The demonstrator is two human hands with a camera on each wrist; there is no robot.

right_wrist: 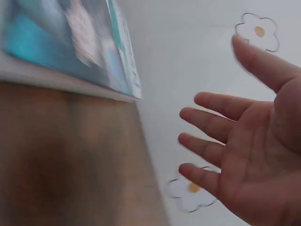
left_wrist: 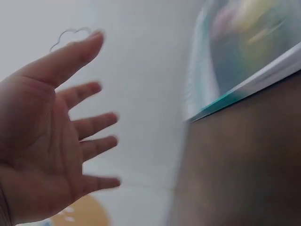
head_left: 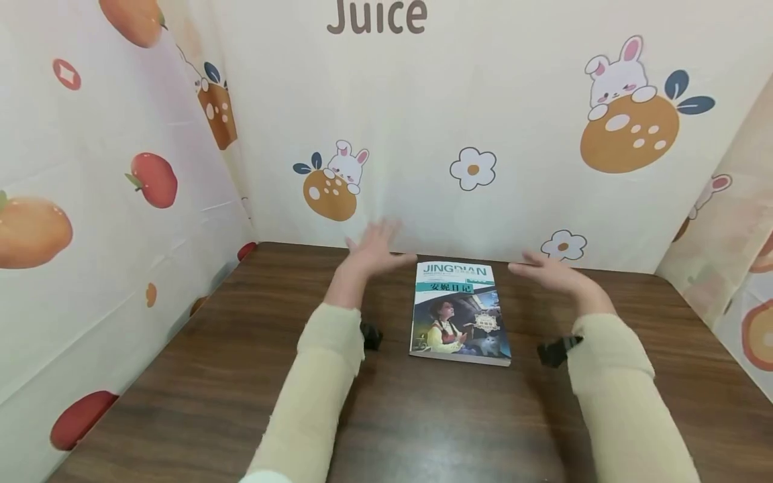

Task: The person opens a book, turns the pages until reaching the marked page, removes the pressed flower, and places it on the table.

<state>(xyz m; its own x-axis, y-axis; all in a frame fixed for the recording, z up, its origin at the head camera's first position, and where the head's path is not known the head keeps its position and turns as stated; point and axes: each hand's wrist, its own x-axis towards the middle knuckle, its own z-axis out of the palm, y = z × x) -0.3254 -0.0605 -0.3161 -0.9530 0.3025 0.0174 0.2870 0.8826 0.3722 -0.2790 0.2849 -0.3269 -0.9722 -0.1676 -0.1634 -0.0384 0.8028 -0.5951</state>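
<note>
A paperback book (head_left: 460, 312) with a teal-and-white cover and a picture of a seated figure lies flat on the dark wooden table (head_left: 423, 416), toward its back edge. To the left of it my left hand (head_left: 373, 253) is raised, fingers spread and slightly blurred. On the other side my right hand (head_left: 552, 274) is held up apart from the book, fingers extended. In the left wrist view the left palm (left_wrist: 42, 141) shows with nothing in it. The right palm (right_wrist: 254, 146) is likewise bare in the right wrist view.
A pale cloth (head_left: 410, 121) printed with rabbits, oranges and flowers hangs behind the table. Another printed cloth (head_left: 90, 268) hangs along the left side. Small black devices (head_left: 554, 351) sit at both wrists, below the cream sleeves.
</note>
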